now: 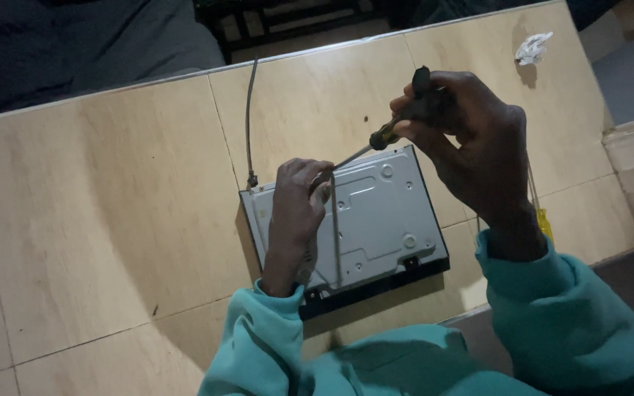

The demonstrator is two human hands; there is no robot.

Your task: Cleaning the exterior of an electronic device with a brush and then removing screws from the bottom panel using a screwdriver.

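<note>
A flat metal device [376, 220] — a thin box with a grey stamped underside and a black front edge — lies upside down near the front edge of the wooden worktop [111, 205], just before the person, so that its screws face up and both hands can reach them. The right hand [471, 139] is closed around the dark handle of a screwdriver [398, 125], with the fingers wrapped at the top end; the tool is held slanted, handle high and to the right, and its thin shaft runs down to the left toward the upper left part of the metal plate. The left hand [296, 213] rests on the plate with fingers curled near the tip of the shaft, it seems to guide the tip and at the same time to press the box down so it does not slide; whether it pinches something small I cannot tell, the fingers hide this spot. A grey cable [248, 110] goes out from the back left corner of the device and runs away across the worktop, out of the way of the hands. A second yellow-handled tool [544, 220] lies at the right, partly behind the right wrist — near enough to be taken. A crumpled white paper [533, 48] sits well apart at the far right corner.
</note>
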